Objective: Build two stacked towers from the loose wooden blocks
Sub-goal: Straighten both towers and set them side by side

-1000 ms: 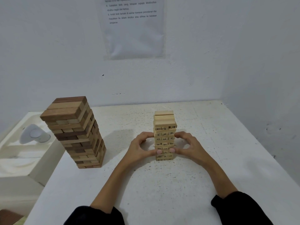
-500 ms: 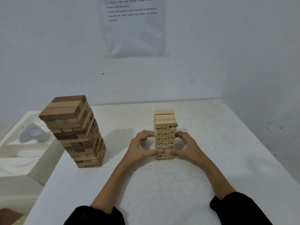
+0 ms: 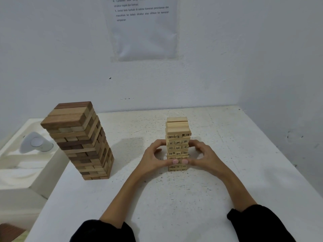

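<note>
Top edge cuts the wall notice (image 3: pixel 143 28). Lower numbers on pale tower (image 3: pixel 177 145) blurred, some behind left hand (image 3: pixel 153 159) and right hand (image 3: pixel 204 158).

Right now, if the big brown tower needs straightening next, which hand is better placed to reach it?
Probably the left hand: it holds the small numbered tower on the side facing the big brown tower, with bare table between. The right hand would have to cross over the small tower.

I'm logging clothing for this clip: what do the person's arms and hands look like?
The left sleeve and right sleeve are black, pushed up off bare forearms. The left hand and right hand wear no gloves, rings or watch.
</note>
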